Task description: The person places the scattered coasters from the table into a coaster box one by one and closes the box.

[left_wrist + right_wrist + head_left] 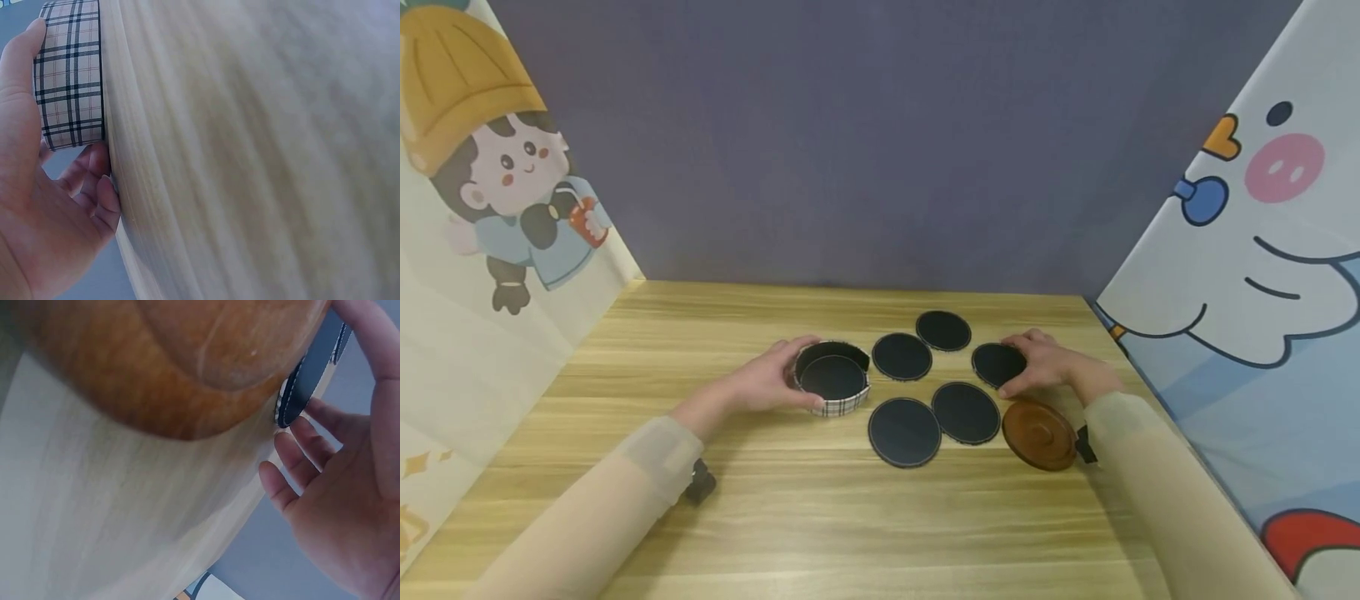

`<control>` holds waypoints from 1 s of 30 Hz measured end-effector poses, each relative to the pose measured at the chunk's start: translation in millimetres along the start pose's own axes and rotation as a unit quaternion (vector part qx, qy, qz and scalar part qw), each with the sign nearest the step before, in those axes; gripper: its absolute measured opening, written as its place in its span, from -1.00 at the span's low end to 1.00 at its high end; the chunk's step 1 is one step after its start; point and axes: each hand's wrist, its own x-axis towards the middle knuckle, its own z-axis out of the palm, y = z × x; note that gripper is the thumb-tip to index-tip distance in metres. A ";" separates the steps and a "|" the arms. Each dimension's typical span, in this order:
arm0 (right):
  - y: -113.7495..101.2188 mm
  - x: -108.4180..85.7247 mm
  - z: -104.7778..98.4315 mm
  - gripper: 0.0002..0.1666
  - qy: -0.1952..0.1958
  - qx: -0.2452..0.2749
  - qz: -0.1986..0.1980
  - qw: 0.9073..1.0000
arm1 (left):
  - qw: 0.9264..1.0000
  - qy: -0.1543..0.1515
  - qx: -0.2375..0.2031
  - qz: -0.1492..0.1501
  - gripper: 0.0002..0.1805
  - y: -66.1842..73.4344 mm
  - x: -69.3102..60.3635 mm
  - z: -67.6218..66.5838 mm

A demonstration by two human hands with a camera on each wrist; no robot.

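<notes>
My left hand (771, 377) grips a round coaster holder (842, 407) at its left side, thumb in front and fingers behind. Its outer wall has a plaid pattern, also plain in the left wrist view, and it has a gap on the right; a black disc lies inside. At the right, my right hand (1045, 364) holds a round black coaster (997, 364) by its edges between thumb and fingers. The right wrist view shows this coaster (312, 369) close to the tabletop; whether it is lifted I cannot tell.
Several more black coasters lie flat between the hands, among them a front one (905, 432) and a back one (943, 331). A brown, round, wood-like disc (1040, 434) with raised rings sits below my right hand. A grey panel (865, 142) stands behind the wooden table (850, 533).
</notes>
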 end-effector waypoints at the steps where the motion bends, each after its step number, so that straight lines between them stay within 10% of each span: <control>1: -0.2 1.2 0.5 0.40 0.005 -0.005 -0.003 1.000 | 1.000 0.000 -0.001 -0.001 0.34 0.1 -0.2 0.1; 16: -4.3 3.1 4.1 0.33 0.033 0.006 0.015 0.999 | 1.000 0.002 0.009 -0.003 0.35 -2.7 0.9 2.0; 30: -25.2 -5.3 1.8 0.28 0.084 0.008 -0.047 0.995 | 1.000 0.005 0.011 0.006 0.32 1.9 -3.0 1.6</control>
